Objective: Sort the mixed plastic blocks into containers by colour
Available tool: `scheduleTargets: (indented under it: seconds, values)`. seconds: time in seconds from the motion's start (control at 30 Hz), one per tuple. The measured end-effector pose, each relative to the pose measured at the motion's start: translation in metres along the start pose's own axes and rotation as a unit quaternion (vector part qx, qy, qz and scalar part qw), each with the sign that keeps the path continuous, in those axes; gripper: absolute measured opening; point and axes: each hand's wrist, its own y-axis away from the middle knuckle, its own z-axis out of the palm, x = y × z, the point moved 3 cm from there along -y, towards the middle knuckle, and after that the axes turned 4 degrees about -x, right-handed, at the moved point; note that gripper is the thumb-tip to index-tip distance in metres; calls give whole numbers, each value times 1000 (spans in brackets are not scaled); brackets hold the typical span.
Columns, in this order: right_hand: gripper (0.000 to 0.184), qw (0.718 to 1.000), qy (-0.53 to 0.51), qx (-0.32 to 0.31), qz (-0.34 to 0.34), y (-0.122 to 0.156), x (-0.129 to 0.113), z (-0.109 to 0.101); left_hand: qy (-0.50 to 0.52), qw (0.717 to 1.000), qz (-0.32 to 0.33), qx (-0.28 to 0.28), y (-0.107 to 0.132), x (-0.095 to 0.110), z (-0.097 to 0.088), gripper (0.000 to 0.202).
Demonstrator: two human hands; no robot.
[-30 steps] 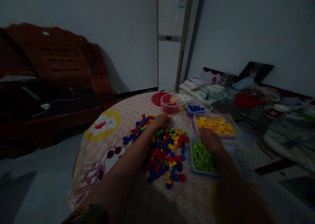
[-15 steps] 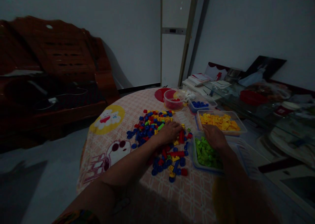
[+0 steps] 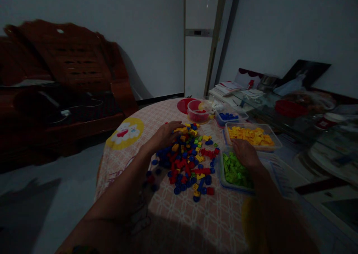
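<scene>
Mixed red, blue, yellow and green toy building blocks (image 3: 183, 164) lie in a loose pile on the round table. My left hand (image 3: 169, 133) is over the far left side of the pile, fingers stretched out across the yellow blocks. Its grip is open. Above the green blocks (image 3: 233, 170) in their clear plastic box hangs my right hand (image 3: 246, 153), its fingertips near the front corner of the box of yellow blocks (image 3: 251, 135). Those fingers are drawn together; whatever they hold, if anything, is hidden.
A round tub (image 3: 198, 112) with red blocks and a box of blue blocks (image 3: 228, 116) stand at the table's far side. A patterned cloth (image 3: 179, 216) covers the table. To the right is a cluttered glass-topped cabinet (image 3: 291, 123); a wooden bench (image 3: 75, 67) stands at left.
My left hand has moved left from the pile's right side to its far left, uncovering red and yellow blocks. Some blocks have shifted left. My right hand stays about where it was.
</scene>
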Motion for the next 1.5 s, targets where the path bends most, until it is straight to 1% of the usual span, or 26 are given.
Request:
scheduleTargets:
  seconds: [0.07,0.1,0.13,0.2,0.3,0.37,0.4,0.5,0.57,0.63,0.77,0.93,1.0,1.1,1.27,1.33,1.4,1.43,1.5]
  values:
    - [41,1000,4,6,-1,0,-1,-1,3,1000,-15,10,20,5,-11,53]
    - [41,1000,6,8,0,1,-1,-1,0,1000,-27,10,32,6,-14,56]
    - [41,1000,8,9,2,1,-1,-2,-4,999,-40,4,44,7,-14,60]
    - [40,1000,10,11,2,1,-2,-3,-20,997,-70,-11,71,6,-9,66]
    - [40,1000,7,16,-4,1,-2,-2,-44,993,-107,-28,114,3,9,78]
    - [40,1000,4,20,-9,1,0,-2,-65,989,-128,-30,141,3,24,82]
    - [40,1000,3,20,-12,0,0,-2,-71,989,-128,-34,153,5,33,83]
    - [40,999,-3,15,-28,0,0,-5,-84,987,-131,-44,176,10,55,85]
    - [40,999,-12,3,-39,1,-1,-10,-93,986,-132,-38,182,14,65,84]
    - [40,999,-17,-3,-42,3,0,-16,-99,986,-134,-29,180,18,72,81]
    - [40,999,-15,3,-49,9,9,-23,-95,986,-134,-18,167,20,78,76]
    - [40,997,-14,40,-70,11,19,-18,-84,988,-133,-3,149,14,83,71]
    - [39,996,-21,36,-75,9,17,-14,-78,988,-135,1,142,10,83,69]
    - [39,998,-11,13,-64,7,11,-8,-66,990,-127,1,127,6,83,64]
    - [39,999,5,-5,-51,7,4,-8,-28,994,-103,16,95,4,82,55]
    - [38,999,10,-14,-42,8,3,-10,-12,996,-85,33,83,10,83,50]
    - [38,999,13,-20,-38,8,3,-11,-3,997,-62,47,74,23,86,45]
    - [38,999,12,-20,-40,8,3,-10,-1,998,-49,46,70,32,88,44]
    - [39,999,9,-12,-47,8,4,-9,6,1000,-11,22,65,54,91,44]
